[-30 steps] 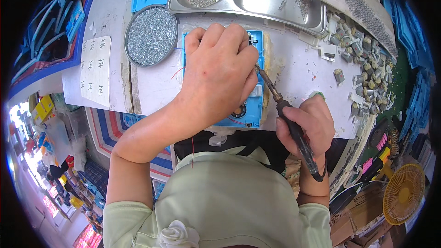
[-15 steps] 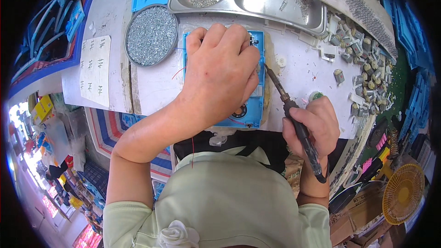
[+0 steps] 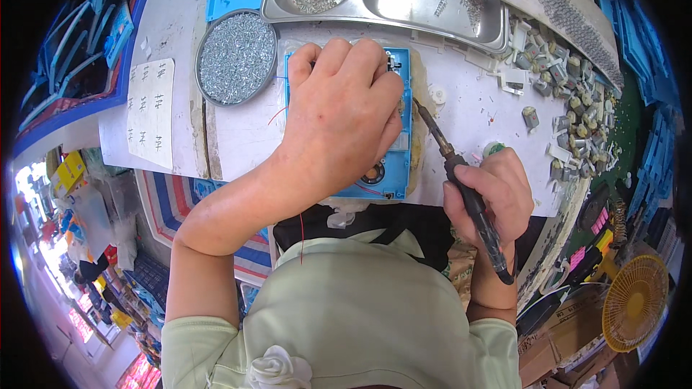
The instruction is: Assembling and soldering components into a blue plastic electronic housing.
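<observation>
A blue plastic housing (image 3: pixel 398 171) lies on the table in front of me, with a round black part (image 3: pixel 374 173) and thin wires in it. Over it bends my left hand (image 3: pixel 337 112), its fingers curled down into the housing; the fingertips and whatever they grip are hidden beneath the hand. To the right, my right hand (image 3: pixel 502 194) is closed around the black handle of a soldering iron (image 3: pixel 472 205). The iron's tip points up and left, close to the housing's right edge. A red wire (image 3: pixel 277 115) sticks out at the housing's left side.
A round dish of small metal screws (image 3: pixel 236 57) stands left of the housing. Behind is a steel compartment tray (image 3: pixel 364 11) holding springs. Small motors (image 3: pixel 569 115) are heaped at the right. A marked paper sheet (image 3: pixel 151 114) lies at the left.
My left hand and the housing appear shifted very slightly left. The soldering iron stays in my right hand, almost unmoved.
</observation>
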{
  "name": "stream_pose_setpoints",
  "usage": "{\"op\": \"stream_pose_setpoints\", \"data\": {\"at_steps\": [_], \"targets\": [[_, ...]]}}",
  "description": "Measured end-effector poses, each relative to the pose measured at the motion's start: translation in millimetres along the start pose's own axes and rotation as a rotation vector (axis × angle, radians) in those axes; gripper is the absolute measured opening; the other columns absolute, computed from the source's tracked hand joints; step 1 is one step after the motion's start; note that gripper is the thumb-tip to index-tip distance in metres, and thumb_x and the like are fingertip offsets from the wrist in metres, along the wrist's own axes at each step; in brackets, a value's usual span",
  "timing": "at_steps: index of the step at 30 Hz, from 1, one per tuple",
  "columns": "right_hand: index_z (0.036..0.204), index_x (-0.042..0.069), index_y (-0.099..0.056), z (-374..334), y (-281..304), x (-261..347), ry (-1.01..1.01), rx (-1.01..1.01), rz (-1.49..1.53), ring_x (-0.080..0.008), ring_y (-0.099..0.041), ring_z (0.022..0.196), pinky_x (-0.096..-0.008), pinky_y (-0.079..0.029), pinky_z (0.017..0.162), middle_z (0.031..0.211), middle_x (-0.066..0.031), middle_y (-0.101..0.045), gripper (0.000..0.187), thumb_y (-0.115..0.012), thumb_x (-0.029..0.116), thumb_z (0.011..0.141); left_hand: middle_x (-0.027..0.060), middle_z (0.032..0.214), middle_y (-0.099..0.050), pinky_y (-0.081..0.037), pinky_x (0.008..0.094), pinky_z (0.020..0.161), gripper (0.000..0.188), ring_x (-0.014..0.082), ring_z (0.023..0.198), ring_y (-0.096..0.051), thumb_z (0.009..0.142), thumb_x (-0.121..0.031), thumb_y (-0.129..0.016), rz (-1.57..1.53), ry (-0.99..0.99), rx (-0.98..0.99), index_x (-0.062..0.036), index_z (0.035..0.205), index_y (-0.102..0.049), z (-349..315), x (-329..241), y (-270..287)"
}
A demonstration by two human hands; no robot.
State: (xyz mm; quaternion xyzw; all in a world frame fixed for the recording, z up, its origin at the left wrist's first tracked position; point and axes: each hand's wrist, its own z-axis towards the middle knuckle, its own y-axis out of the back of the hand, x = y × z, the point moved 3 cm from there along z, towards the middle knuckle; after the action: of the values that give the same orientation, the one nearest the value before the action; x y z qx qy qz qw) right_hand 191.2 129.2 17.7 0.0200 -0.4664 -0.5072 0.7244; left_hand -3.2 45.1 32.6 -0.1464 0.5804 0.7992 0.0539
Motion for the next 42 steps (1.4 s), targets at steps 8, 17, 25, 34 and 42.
{"op": "stream_pose_setpoints", "data": {"at_steps": [8, 17, 25, 34, 42], "targets": [[0.105, 0.005, -0.068, 2, 4, 1, -0.005, -0.015, -0.009, -0.0239, -0.048, 0.058, -0.0329, -0.039, 0.054, 0.066, -0.0051, -0.053, 0.041, -0.08, -0.007, 0.068, 0.0107, 0.107, -0.058, -0.039, 0.046, 0.093, 0.031, 0.0299, 0.101, -0.056, 0.074, -0.015, -0.081, -0.031, -0.017, -0.038, -0.0086, 0.101, -0.066, -5, 6, 19], [0.104, 0.0, -0.068, 2, 9, -3, -0.039, -0.012, -0.042, -0.023, -0.05, 0.059, -0.033, -0.039, 0.056, 0.069, -0.0072, -0.058, 0.033, -0.081, -0.001, 0.073, 0.0104, 0.092, -0.064, -0.052, 0.0409, 0.07, 0.018, 0.0308, 0.084, -0.066, 0.084, -0.005, -0.077, 0.013, 0.303, 0.183, -0.005, 0.1, -0.07, -66, 53, 41], [0.106, 0.0, -0.067, 16, 2, 6, -0.032, -0.029, 0.005, -0.0226, -0.053, 0.061, -0.0329, -0.041, 0.056, 0.071, -0.0079, -0.061, 0.033, -0.083, 0.003, 0.077, 0.0132, 0.1, -0.067, -0.055, 0.0354, 0.071, 0.016, 0.0294, 0.085, -0.068, 0.081, 0.0, -0.075, -0.24, -0.003, -0.152, -0.003, 0.096, -0.068, -42, 56, 33], [0.133, 0.0, -0.06, 56, -58, 17, -0.314, 0.054, 0.296, -0.0176, -0.071, 0.09, -0.0304, -0.057, 0.081, 0.103, -0.0121, -0.071, 0.057, -0.082, 0.0, 0.081, 0.0129, 0.104, -0.072, -0.058, 0.0227, 0.07, 0.006, 0.0089, 0.082, -0.07, 0.094, 0.004, -0.068, -1.183, 0.48, -0.031, 0.0047, 0.1, -0.067, -42, 58, -6], [0.138, 0.004, -0.057, 76, -88, 10, -0.239, -0.067, 0.289, -0.016, -0.07, 0.095, -0.0292, -0.059, 0.083, 0.109, -0.011, -0.068, 0.061, -0.076, -0.01, 0.082, 0.006, 0.084, -0.072, -0.057, 0.0223, 0.063, 0.009, 0.0079, 0.071, -0.07, 0.091, -0.001, -0.074, -1.117, 0.534, -0.056, 0.0031, 0.099, -0.071, -41, 58, 2]]}}
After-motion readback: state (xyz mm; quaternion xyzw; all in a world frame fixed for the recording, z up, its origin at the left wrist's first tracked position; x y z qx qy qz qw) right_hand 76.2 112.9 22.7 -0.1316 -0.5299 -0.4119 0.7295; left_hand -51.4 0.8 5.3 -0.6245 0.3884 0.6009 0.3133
